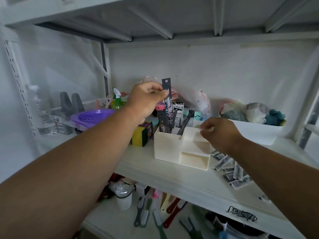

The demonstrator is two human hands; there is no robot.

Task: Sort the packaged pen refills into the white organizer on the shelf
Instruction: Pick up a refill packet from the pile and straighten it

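Packaged pen refill (pixel 166 91), a dark strip with a punched hang hole and print too small to read, stands upright over the white organizer (pixel 183 149), pinched between thumb and fingers of the left hand (pixel 146 100). More refill packs (pixel 229 169) lie on the white shelf (pixel 138 163) to the organizer's right. Black scrawl (pixel 241 216) marks the shelf edge, illegible. The right hand (pixel 219 131), fingers curled, touches the organizer's right top rim.

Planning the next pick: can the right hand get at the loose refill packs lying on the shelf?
Probably yes. The right hand hovers by the white organizer, and the loose refill packs lie uncovered just below its forearm.
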